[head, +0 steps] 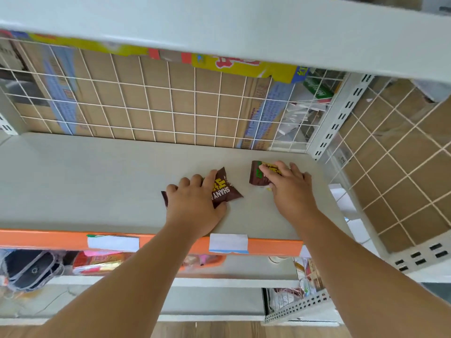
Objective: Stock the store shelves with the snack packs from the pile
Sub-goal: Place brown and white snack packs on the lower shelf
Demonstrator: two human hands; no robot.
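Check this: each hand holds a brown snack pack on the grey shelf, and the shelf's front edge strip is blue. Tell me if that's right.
Wrong colour: the head view shows the front edge strip is orange, not blue. The rest stands: the left hand holds the left brown pack and the right hand the right brown pack on the grey shelf.

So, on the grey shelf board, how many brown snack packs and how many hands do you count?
Brown foil snack packs: 2, left pack, right pack
Bare hands, one on each pack: 2, left hand, right hand
Total: 4
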